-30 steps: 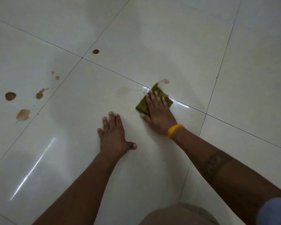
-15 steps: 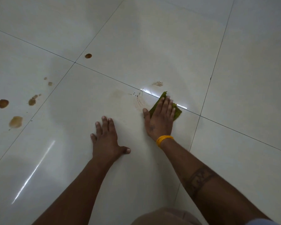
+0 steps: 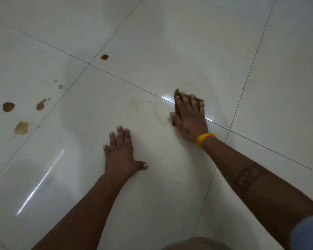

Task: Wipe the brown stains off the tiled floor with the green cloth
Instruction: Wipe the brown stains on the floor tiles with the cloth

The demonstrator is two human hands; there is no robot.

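Observation:
My right hand point(image 3: 189, 117) lies flat with straight fingers on the green cloth point(image 3: 177, 94), pressing it onto the glossy white tiled floor point(image 3: 188, 42) over a grout line. Only the cloth's far and left edges show past my fingers. My left hand point(image 3: 121, 152) rests flat on the tile to the left, fingers spread, holding nothing. Faint brown smears point(image 3: 134, 103) and tiny specks lie just left of the cloth. Several darker brown stains sit on the left tile: one round point(image 3: 8, 107), one pale point(image 3: 21, 127), one ragged point(image 3: 41, 105). Another spot point(image 3: 104, 57) sits farther back.
Dark grout lines point(image 3: 249, 73) cross the floor in a grid. Bright light reflections streak the tile at lower left point(image 3: 40, 183) and beside the cloth. My knee point(image 3: 195, 244) shows at the bottom edge.
My right hand swept the cloth back and then forward again over the small stain by the grout line, which is now covered. The left hand stayed planted.

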